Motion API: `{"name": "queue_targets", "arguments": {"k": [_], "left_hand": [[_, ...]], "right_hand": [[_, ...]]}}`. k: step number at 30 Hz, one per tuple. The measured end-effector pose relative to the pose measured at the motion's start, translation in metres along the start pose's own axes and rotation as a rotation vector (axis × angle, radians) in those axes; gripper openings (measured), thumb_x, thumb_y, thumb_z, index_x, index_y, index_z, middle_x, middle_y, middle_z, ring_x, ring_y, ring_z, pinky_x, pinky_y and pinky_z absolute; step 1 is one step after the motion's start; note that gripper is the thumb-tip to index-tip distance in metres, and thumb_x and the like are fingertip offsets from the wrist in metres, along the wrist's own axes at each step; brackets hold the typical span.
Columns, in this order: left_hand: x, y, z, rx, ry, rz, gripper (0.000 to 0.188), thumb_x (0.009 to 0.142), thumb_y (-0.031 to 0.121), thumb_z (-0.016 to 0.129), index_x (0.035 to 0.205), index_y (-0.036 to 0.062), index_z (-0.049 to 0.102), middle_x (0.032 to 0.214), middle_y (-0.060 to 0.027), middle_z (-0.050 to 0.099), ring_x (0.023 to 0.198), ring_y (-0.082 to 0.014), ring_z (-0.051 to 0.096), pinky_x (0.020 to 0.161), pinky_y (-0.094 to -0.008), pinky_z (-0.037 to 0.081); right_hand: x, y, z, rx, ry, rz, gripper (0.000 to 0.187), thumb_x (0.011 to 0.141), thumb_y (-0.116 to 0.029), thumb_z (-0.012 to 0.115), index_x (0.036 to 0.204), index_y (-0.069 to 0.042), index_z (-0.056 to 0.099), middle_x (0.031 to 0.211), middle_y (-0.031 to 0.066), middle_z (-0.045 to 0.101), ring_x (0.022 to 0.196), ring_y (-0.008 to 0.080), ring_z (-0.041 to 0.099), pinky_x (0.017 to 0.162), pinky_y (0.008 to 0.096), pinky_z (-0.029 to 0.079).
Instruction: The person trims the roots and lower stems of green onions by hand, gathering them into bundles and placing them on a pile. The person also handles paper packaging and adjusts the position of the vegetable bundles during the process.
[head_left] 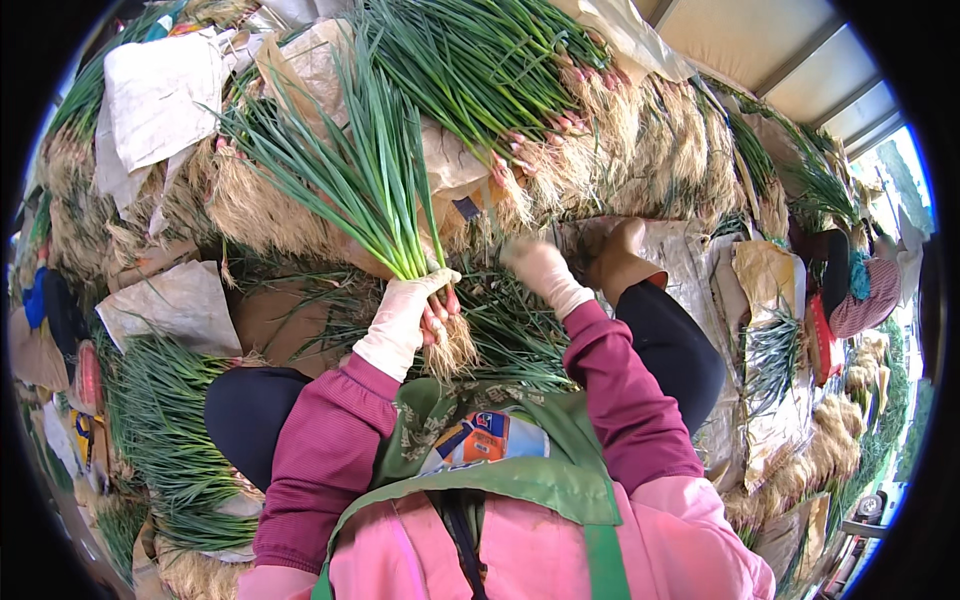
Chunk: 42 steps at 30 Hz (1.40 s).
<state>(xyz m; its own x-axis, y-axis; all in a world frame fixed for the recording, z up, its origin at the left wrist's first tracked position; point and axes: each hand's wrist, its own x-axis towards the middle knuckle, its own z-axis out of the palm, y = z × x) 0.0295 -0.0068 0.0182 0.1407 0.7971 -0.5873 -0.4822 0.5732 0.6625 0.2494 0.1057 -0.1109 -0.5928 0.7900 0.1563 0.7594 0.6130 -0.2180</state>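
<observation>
My left hand [400,318], in a pale glove, is closed round a bunch of spring onions [388,195] just above the bulbs. The long green leaves fan up and to the left; the reddish bulbs and straw-coloured roots hang below the fist. To its right, apart from the bunch, my gloved right hand [543,272] is raised over loose leaves. Its fingers are smeared by motion, so whether it holds anything does not show. A large heap of spring onions [470,60] lies beyond both hands, roots toward me.
Loose green leaves [515,335] litter the ground between my knees. More spring onions [170,430] are stacked at the left, near a pale sheet [170,305]. A white cloth [165,95] covers part of the far heap. Another person's striped sleeve [868,298] shows at the far right.
</observation>
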Motion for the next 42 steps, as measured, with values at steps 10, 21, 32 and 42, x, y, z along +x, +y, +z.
{"name": "queue_targets", "arguments": {"k": [10,21,32,42], "left_hand": [[-0.019,0.024,0.007,-0.236,-0.237,0.048,0.015,0.086,0.020,0.051,0.091,0.0067,0.054,0.071,-0.0040,0.055,0.066,-0.0132,0.054,0.038,-0.0257,0.042],[0.011,0.025,-0.006,-0.249,-0.059,0.135,0.021,0.081,0.029,0.058,0.073,0.0113,0.052,0.055,-0.0010,0.048,0.040,-0.0107,0.043,0.032,-0.0255,0.035],[0.026,0.031,-0.005,-0.059,0.189,0.044,0.026,0.079,0.028,0.059,0.064,0.0076,0.054,0.050,-0.0046,0.050,0.030,-0.0144,0.039,0.027,-0.0271,0.030],[0.014,0.011,-0.008,-0.102,-0.025,0.149,0.027,0.084,0.023,0.050,0.099,-0.0002,0.057,0.053,-0.0075,0.047,0.047,-0.0217,0.050,0.031,-0.0261,0.035]], "right_hand": [[0.092,-0.069,-0.103,0.076,0.552,0.240,0.025,0.073,-0.028,0.061,0.090,-0.010,0.054,0.076,0.0105,0.057,0.069,0.0288,0.056,0.063,0.0377,0.045],[0.063,-0.063,-0.076,0.787,0.366,0.284,0.014,0.074,-0.012,0.061,0.084,-0.005,0.054,0.069,0.0119,0.057,0.060,0.0226,0.054,0.057,0.0311,0.044],[0.021,-0.137,-0.122,0.510,0.210,-0.226,0.012,0.071,-0.012,0.057,0.083,-0.009,0.054,0.086,0.0084,0.054,0.070,0.0288,0.054,0.060,0.0346,0.045],[0.031,-0.080,-0.089,1.757,0.084,0.527,0.016,0.085,-0.018,0.053,0.094,-0.006,0.053,0.074,0.0028,0.055,0.064,0.0092,0.052,0.061,0.0214,0.043]]}}
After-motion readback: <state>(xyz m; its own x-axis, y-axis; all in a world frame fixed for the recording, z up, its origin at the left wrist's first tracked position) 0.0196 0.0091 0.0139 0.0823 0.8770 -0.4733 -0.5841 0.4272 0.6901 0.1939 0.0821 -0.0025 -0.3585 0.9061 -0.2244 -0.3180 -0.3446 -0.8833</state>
